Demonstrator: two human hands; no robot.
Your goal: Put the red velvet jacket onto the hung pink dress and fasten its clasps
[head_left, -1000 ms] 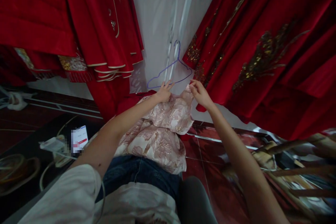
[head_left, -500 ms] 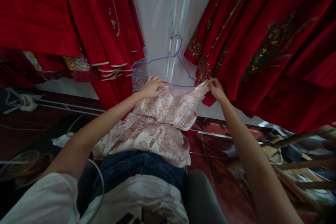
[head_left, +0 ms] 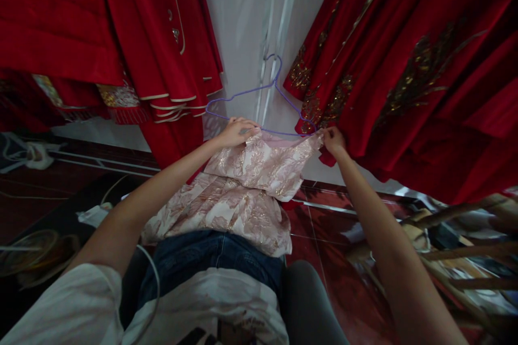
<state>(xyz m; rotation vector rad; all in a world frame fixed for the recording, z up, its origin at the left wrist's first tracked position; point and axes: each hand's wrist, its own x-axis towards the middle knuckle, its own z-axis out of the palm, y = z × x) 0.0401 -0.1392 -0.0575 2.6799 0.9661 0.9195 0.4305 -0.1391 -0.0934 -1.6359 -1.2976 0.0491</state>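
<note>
A pink garment with gold pattern (head_left: 246, 188) lies across my lap and rises toward a thin purple wire hanger (head_left: 259, 91). My left hand (head_left: 237, 132) is closed on the garment's upper left edge, right at the hanger's bottom wire. At the hanger's right end my right hand (head_left: 334, 140) pinches the garment's upper right corner. The hanger's hook points up in front of a white wall.
Red embroidered garments hang at the left (head_left: 121, 32) and at the right (head_left: 404, 75), close to both hands. Cables and white items (head_left: 28, 153) lie on the dark red floor at left. Wooden pieces (head_left: 457, 237) sit at the lower right.
The hanger has turned from tilted to level and spread wider. Both hands moved apart, stretching the pink garment's top edge along the hanger's bottom wire.
</note>
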